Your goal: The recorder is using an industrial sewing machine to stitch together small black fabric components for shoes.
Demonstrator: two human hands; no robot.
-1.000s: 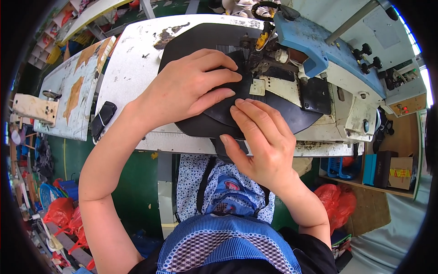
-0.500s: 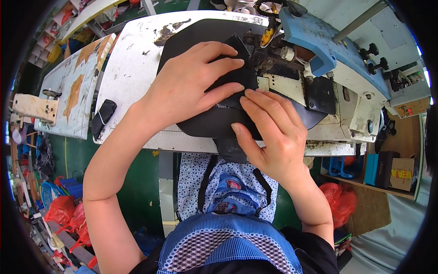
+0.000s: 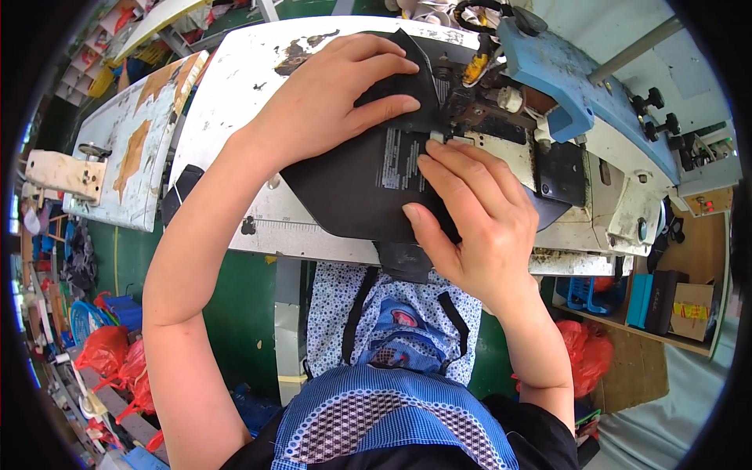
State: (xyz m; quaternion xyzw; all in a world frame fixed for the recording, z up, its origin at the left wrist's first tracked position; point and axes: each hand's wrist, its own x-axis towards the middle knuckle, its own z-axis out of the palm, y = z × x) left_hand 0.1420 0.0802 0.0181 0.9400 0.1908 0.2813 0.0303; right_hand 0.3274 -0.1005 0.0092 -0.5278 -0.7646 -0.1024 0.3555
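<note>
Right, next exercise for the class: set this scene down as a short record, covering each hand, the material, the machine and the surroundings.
Left hand: on the smaller black piece, thumb spread from the fingers
Right hand: over the large black sheet, fingertips near the smaller piece's lower edge
Material: smaller piece overlies the sheet, which bears pale printing
Machine: blue arm, right of the left hand
Support: white table, worn in patches
Right side: blue basket, red plastic bag
</note>
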